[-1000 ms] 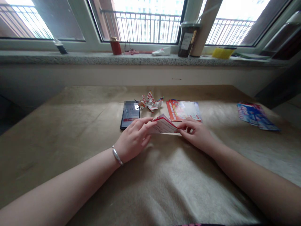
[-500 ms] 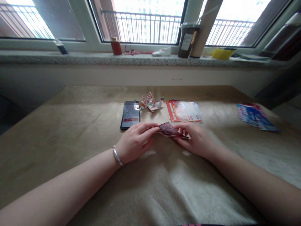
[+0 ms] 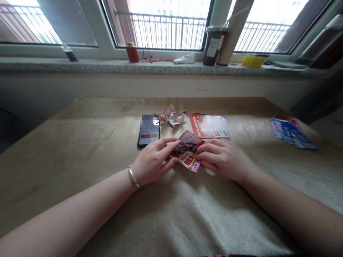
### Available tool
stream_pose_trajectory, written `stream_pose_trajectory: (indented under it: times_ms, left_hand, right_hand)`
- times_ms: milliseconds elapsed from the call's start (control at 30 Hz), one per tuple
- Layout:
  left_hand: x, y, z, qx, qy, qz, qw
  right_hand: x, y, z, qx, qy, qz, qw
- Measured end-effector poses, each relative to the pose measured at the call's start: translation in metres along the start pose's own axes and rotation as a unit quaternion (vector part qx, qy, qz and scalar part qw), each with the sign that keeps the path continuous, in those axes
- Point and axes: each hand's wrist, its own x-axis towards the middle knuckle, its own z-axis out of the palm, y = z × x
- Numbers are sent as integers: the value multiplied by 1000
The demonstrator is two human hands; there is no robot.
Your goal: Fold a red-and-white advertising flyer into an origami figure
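A person's left hand [image 3: 152,160] and right hand [image 3: 221,157] pinch a folded printed flyer [image 3: 187,151] between them. A phone [image 3: 149,132] lies just beyond on the table [image 3: 80,142].

Left of the black rectangular smartphone [image 3: 148,132], the tan cloth-covered table [image 3: 80,142] lies open. Just right of the phone, a crumpled red-and-white paper wad [image 3: 171,116] and a flat stack of red-and-white glossy leaflets [image 3: 209,126] block the way; nearer-right, a folded dark-red paper flyer [image 3: 187,150] is held up.
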Motion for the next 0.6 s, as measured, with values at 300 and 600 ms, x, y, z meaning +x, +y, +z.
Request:
stream_pose_trajectory:
  times_ms: [300,600]
  left_hand:
    - [-5,-4,7,115,-37,-51,991]
    - [-7,-4,11,142,-67,-9,988]
  right_hand:
    - [-2,2,11,87,-82,5,993]
    - [2,3,11,145,-80,12,986]
